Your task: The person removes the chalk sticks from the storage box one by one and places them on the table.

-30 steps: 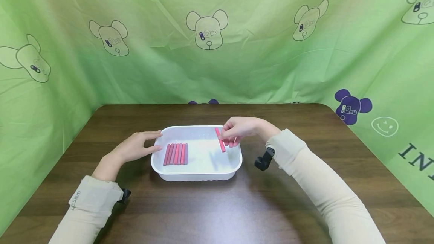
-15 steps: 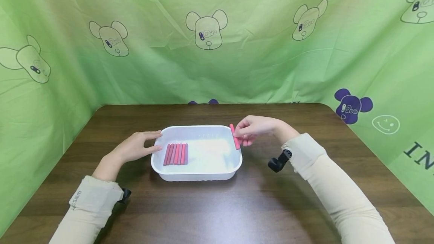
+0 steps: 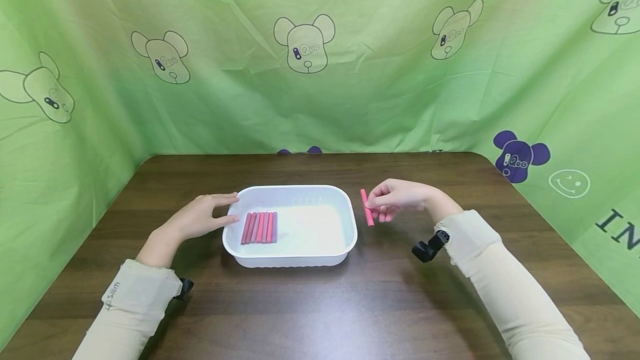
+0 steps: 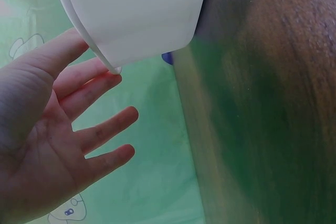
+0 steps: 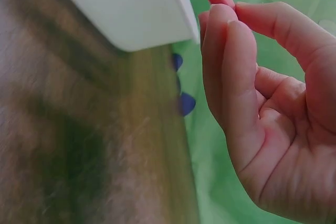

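Pink stick (image 3: 364, 199): just outside tray (image 3: 310, 232), approx. 3 o'clock (clock on tray ctr, head view). 1 s ago over tray interior near 2 o'clock, then across rim; now clear of it. Means: parted from row of sticks (image 3: 259, 228), but not let go yet. Seems held above table (image 3: 300, 310); height unclear.

R hand (image 3: 400, 196): thumb & fingertips pinched round stick nr its middle, other fingers loosely bent. Shifted outward w/ stick.

Row of sticks, inside tray at 9 o'clock: side by side, undisturbed since.

L hand (image 3: 200, 217): at tray's 9–10 o'clock, fingers spread, mostly straight, touching rim, gripping nothing. No visible shift; tray likely steadied thereby.

Beyond, at 12 o'clock: green cloth (image 3: 225, 93) w/ printed bear heads.
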`<state>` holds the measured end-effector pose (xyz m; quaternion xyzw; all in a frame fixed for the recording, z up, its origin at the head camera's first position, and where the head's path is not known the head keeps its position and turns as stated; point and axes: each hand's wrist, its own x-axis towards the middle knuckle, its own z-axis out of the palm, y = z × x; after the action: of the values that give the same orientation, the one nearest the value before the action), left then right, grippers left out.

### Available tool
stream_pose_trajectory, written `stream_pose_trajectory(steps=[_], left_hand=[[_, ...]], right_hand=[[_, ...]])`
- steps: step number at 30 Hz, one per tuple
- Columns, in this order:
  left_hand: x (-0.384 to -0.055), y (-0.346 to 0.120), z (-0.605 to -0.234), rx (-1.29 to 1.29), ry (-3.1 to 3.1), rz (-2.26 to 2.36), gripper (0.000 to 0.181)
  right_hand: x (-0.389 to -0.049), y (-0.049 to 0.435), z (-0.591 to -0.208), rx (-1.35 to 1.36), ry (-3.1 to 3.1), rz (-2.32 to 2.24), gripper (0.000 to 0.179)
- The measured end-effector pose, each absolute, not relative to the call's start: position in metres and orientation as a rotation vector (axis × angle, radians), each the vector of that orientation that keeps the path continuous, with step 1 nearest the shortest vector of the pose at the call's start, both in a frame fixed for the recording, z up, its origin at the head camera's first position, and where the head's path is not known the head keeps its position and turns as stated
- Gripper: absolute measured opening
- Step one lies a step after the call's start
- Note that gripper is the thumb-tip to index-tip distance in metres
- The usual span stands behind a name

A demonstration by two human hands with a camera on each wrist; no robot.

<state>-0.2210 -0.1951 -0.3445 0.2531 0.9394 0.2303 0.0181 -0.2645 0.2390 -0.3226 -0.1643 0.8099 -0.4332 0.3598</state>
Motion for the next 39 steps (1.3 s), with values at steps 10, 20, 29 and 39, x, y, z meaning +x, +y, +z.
stream_pose_trajectory(steps=[10, 20, 29, 39], left_hand=[[-0.220, -0.195, -0.344, 0.782, 2.916, 0.720, 0.054], [-0.220, -0.195, -0.343, 0.778, 2.913, 0.716, 0.054], [-0.218, -0.194, -0.343, 0.784, 2.913, 0.732, 0.054], [-0.217, -0.194, -0.341, 0.804, 2.908, 0.740, 0.054]], right_hand=[[-0.260, 0.254, -0.347, -0.364, 2.046, -1.116, 0.014], [-0.262, 0.261, -0.368, -0.312, 2.043, -1.092, 0.012], [-0.262, 0.257, -0.376, -0.245, 2.065, -1.056, 0.014], [-0.261, 0.254, -0.377, -0.179, 2.100, -1.036, 0.015]])
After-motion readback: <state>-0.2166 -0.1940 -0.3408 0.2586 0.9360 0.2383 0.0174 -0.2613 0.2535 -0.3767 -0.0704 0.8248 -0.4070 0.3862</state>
